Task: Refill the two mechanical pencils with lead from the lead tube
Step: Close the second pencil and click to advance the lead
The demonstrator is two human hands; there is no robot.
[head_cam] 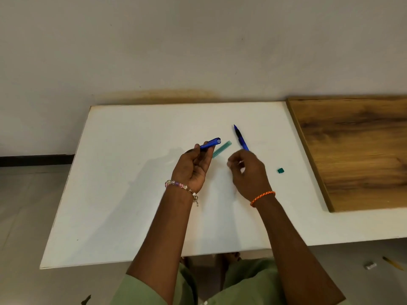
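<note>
My left hand (192,167) grips a blue mechanical pencil (210,143), with its open end pointing up and to the right. The teal lead tube (222,149) lies on the white table (123,183) just right of that pencil. My right hand (247,172) hovers beside the tube with thumb and fingertips pinched together; whether a lead is between them is too small to tell. A second blue pencil (240,137) with a black grip lies on the table behind my right hand, its tip pointing away. A small teal cap (280,170) rests to the right.
A wooden board (356,150) covers the table's right part. The wall stands right behind the table's far edge. On the floor at the lower right lie a small grey object (370,266) and a yellow pencil (393,263).
</note>
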